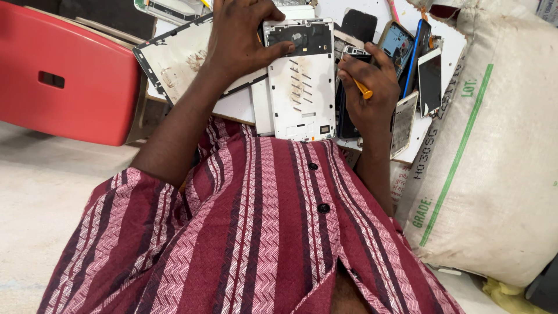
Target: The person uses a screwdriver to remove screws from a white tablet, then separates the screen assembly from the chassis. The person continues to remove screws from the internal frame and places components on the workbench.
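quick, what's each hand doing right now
Left hand: fingers pressed down on the white phone frame, steadying it.
Right hand: closed around an orange-handled tool.

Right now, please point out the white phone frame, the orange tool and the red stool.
white phone frame (302,99), head view, on its bare middle panel.
orange tool (364,89), head view, on the tip showing below the right hand's fingers.
red stool (64,75), head view, on its flat red side.

One white phone frame (301,81), one red stool (64,75), one sack (500,145).
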